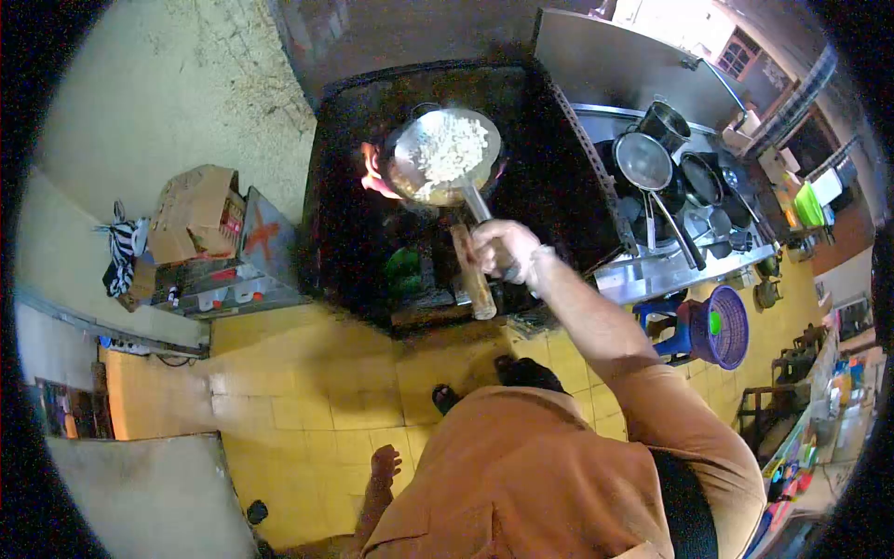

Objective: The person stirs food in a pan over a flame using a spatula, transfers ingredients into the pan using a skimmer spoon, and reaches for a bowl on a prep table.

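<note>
My right hand (504,251) is wrapped round a metal handle (477,202) in front of the stove. That handle reaches up to a round metal strainer or ladle (447,144) full of small pale pieces, over a wok (419,189). Beside my right hand lies a wooden handle (473,275), pointing toward me; how it joins the wok is hard to see. Flames (374,175) rise at the wok's left. My left hand (386,462) hangs low at my side with its fingers apart and nothing in it.
A dark stove top (349,252) surrounds the wok. To the right, a metal counter (643,278) holds a strainer (643,161), pots and pans. A purple basket (726,326) stands below it. At the left, a cardboard box (191,214) rests on a metal cabinet (270,244).
</note>
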`<state>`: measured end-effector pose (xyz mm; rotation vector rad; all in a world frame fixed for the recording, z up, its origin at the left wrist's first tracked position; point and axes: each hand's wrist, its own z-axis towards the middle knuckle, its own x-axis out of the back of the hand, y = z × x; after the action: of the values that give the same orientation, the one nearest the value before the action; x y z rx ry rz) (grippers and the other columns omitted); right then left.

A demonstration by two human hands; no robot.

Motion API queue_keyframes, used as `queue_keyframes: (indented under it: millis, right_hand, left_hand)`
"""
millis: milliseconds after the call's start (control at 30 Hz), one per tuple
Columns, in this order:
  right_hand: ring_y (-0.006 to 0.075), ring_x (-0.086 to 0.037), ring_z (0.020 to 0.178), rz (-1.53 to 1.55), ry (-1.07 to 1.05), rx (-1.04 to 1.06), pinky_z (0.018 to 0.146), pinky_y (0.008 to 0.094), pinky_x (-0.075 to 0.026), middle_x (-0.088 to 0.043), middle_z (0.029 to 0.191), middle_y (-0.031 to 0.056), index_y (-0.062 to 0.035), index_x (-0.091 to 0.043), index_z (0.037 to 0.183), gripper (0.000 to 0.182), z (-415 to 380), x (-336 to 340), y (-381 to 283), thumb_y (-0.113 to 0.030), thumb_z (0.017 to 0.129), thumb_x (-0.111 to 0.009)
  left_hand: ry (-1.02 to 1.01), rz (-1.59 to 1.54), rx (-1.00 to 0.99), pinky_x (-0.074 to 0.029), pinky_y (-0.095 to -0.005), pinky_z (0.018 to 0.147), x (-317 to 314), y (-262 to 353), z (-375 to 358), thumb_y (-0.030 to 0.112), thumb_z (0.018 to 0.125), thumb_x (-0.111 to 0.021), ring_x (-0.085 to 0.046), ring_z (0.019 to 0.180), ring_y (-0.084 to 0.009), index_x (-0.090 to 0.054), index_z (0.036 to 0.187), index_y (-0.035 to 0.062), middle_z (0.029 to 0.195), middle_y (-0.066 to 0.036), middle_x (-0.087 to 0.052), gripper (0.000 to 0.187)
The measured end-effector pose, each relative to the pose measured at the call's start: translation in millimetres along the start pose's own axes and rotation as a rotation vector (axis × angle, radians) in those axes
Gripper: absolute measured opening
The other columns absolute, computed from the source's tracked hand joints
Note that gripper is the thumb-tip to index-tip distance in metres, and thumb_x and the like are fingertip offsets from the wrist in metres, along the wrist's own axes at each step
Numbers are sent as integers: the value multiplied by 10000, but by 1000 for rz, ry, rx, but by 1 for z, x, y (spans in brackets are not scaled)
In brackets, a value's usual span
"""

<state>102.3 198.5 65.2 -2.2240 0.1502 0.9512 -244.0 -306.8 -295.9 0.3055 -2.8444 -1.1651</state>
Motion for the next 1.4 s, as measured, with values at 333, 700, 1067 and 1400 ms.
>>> queue_keyframes:
  millis: [333,700,1067,1400]
  right_hand:
    - [105,-433,412,149,-122,-123,363,230,-349,-455,557,4,-57,-515,749,126,-20,23,-48,-137,840,-548]
    - [166,-558,508,-440,-298,-34,467,303,-462,-576,628,49,-54,-574,767,173,-14,98,-93,-218,818,-593]
    - [147,-461,428,128,-397,-84,411,295,-393,-489,559,28,-60,-500,681,158,-32,100,-127,-137,813,-543]
    - [70,-405,447,123,-316,-3,374,239,-343,-470,637,-21,-50,-514,932,187,-206,247,-257,-224,866,-538]
  left_hand:
    - [140,-200,223,-385,-414,570,-77,68,-20,366,895,-455,-560,794,-264,-524,873,200,911,-20,-566,181]
    - [146,-133,128,-487,-348,715,-342,158,-5,392,924,-530,-604,890,-220,-523,1262,54,1081,-96,-630,478]
    - [-840,102,-225,-433,-330,931,-536,345,39,268,977,-476,-549,1094,-201,-505,1288,18,1214,-100,-581,399]
    - [-696,108,-191,-455,-293,852,-685,339,105,254,950,-540,-557,1025,-164,-437,1359,83,1209,-48,-579,455]
